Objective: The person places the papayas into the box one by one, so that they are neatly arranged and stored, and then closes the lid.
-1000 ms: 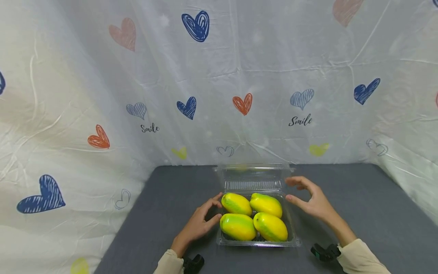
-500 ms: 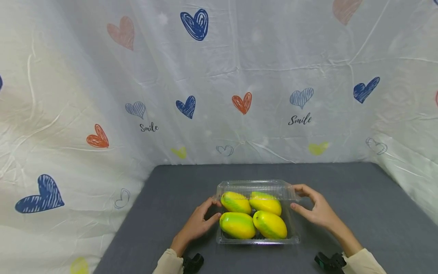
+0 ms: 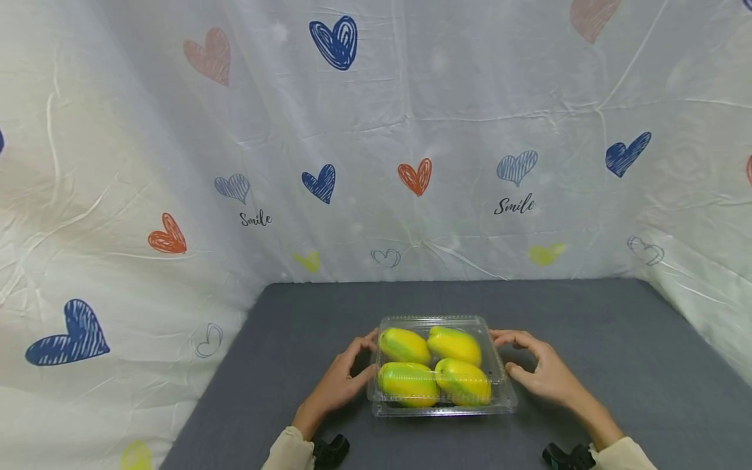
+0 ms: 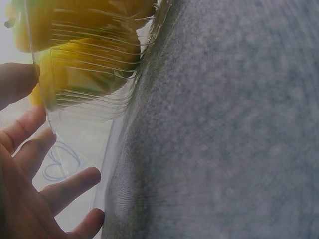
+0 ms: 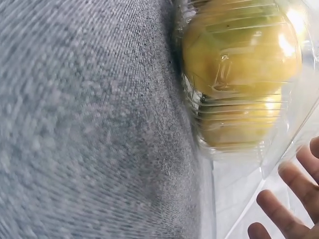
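A clear plastic clamshell box [image 3: 444, 410] holds several yellow-green mangoes [image 3: 407, 346] in two rows. Its see-through lid [image 3: 431, 321] is swung down over the fruit, and its near edge appears just above the base's front rim. At the box's left side is my left hand [image 3: 343, 378], thumb and fingertips against the plastic wall. My right hand [image 3: 543, 371] lies along the opposite side, fingers spread at the lid's edge. In the left wrist view, mangoes [image 4: 92, 69] show through the ribbed wall beside my fingers; the right wrist view shows more mangoes [image 5: 239, 55] and spread fingertips.
The box stands on a table with a dark grey cloth [image 3: 305, 313]. Behind and to the left hangs a pale curtain [image 3: 364, 85] printed with hearts and the word "Smile". Dark wrist devices [image 3: 331, 452] sit under both beige sleeves.
The lid has swung from standing up behind the box down over the mangoes, toward me. My right hand has moved along with its edge; the left hand has stayed nearly in place.
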`<action>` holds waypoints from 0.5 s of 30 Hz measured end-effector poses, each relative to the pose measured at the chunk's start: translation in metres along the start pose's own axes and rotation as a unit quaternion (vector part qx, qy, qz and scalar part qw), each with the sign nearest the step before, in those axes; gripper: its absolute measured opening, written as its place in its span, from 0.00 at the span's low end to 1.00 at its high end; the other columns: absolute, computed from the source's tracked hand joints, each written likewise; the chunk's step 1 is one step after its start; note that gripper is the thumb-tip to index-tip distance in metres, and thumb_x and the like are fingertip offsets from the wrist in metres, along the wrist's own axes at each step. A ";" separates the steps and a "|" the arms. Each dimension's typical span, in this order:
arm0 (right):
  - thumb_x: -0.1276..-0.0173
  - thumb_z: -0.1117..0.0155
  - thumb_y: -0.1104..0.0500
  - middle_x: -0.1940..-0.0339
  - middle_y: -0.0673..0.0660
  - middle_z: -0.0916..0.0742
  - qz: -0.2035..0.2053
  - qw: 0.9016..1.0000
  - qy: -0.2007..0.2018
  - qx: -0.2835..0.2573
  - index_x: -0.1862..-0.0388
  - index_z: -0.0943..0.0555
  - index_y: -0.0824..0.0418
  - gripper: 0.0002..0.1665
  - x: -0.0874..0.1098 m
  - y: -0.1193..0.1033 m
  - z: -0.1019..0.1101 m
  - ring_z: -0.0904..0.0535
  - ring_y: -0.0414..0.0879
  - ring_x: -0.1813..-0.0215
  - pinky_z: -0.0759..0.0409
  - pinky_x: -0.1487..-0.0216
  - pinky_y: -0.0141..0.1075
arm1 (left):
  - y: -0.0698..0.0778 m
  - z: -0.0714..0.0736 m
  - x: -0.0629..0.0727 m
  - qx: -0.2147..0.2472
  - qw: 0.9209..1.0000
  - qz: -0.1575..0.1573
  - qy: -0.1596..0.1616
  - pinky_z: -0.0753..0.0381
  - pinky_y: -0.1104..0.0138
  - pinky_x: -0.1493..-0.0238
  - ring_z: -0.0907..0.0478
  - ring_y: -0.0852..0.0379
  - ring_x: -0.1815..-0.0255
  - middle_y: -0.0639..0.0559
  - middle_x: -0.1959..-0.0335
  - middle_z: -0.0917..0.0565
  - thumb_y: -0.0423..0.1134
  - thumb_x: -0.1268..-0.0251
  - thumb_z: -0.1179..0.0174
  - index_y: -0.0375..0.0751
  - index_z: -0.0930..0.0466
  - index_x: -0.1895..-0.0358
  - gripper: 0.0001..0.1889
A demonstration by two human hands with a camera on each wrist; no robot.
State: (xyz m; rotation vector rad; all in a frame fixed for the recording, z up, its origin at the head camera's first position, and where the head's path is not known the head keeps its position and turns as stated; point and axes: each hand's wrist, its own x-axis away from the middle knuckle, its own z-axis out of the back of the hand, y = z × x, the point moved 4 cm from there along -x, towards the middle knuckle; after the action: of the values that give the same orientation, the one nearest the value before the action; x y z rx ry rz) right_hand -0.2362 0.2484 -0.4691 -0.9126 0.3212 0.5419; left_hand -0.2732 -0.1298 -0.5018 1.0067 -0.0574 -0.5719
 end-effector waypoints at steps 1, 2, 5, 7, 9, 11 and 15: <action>0.36 0.34 0.73 0.36 0.57 0.16 -0.003 1.000 0.000 0.001 0.48 0.19 0.48 0.24 0.001 0.000 0.000 0.26 0.25 0.37 0.18 0.46 0.50 | 0.000 0.000 0.000 0.002 1.000 0.002 0.000 0.42 0.40 0.21 0.45 0.52 0.16 0.61 0.19 0.39 0.49 0.24 0.41 0.57 0.31 0.43 0.13; 0.36 0.34 0.72 0.36 0.57 0.15 -0.004 1.000 0.000 0.002 0.48 0.19 0.47 0.24 0.001 0.000 0.000 0.26 0.25 0.37 0.19 0.47 0.49 | -0.001 0.000 0.000 0.003 1.000 0.003 -0.001 0.42 0.40 0.21 0.45 0.52 0.16 0.60 0.19 0.40 0.49 0.24 0.41 0.56 0.31 0.42 0.14; 0.36 0.33 0.72 0.36 0.56 0.15 -0.004 1.000 0.001 0.006 0.49 0.18 0.47 0.23 0.002 0.000 0.000 0.25 0.26 0.37 0.19 0.47 0.49 | -0.001 0.001 0.000 0.005 1.000 0.009 -0.002 0.40 0.40 0.22 0.42 0.51 0.17 0.60 0.19 0.40 0.49 0.24 0.42 0.55 0.32 0.41 0.15; 0.36 0.33 0.72 0.36 0.56 0.15 -0.001 1.000 0.001 0.007 0.50 0.18 0.46 0.23 0.002 0.000 0.000 0.25 0.26 0.37 0.18 0.46 0.49 | -0.001 0.001 0.000 0.004 1.000 0.013 -0.002 0.39 0.41 0.23 0.40 0.50 0.18 0.59 0.19 0.40 0.50 0.23 0.42 0.56 0.32 0.40 0.16; 0.36 0.33 0.72 0.36 0.56 0.15 0.002 1.000 0.002 0.010 0.50 0.18 0.46 0.24 0.002 0.000 0.000 0.25 0.26 0.37 0.18 0.46 0.48 | 0.000 0.003 0.000 0.004 1.000 0.008 -0.002 0.37 0.40 0.24 0.37 0.49 0.20 0.58 0.19 0.39 0.49 0.22 0.44 0.55 0.32 0.39 0.15; 0.37 0.33 0.72 0.36 0.56 0.15 0.002 1.000 0.002 0.013 0.50 0.19 0.45 0.24 0.002 0.000 0.000 0.25 0.26 0.37 0.19 0.46 0.46 | 0.001 0.005 0.001 0.003 1.000 0.000 -0.004 0.33 0.44 0.25 0.34 0.47 0.21 0.54 0.19 0.38 0.48 0.20 0.47 0.53 0.33 0.38 0.15; 0.36 0.33 0.72 0.36 0.55 0.15 0.000 1.000 0.001 0.019 0.50 0.19 0.44 0.24 0.002 0.000 0.000 0.25 0.26 0.38 0.20 0.47 0.44 | 0.006 0.011 0.002 0.028 0.999 -0.019 -0.023 0.28 0.56 0.26 0.33 0.39 0.23 0.41 0.20 0.38 0.43 0.16 0.55 0.41 0.40 0.32 0.18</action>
State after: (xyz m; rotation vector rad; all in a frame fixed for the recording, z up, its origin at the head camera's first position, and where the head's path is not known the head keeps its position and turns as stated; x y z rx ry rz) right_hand -0.2340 0.2489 -0.4699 -0.8773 0.3334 0.5339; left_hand -0.2723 -0.1364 -0.4912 1.0508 -0.0958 -0.6317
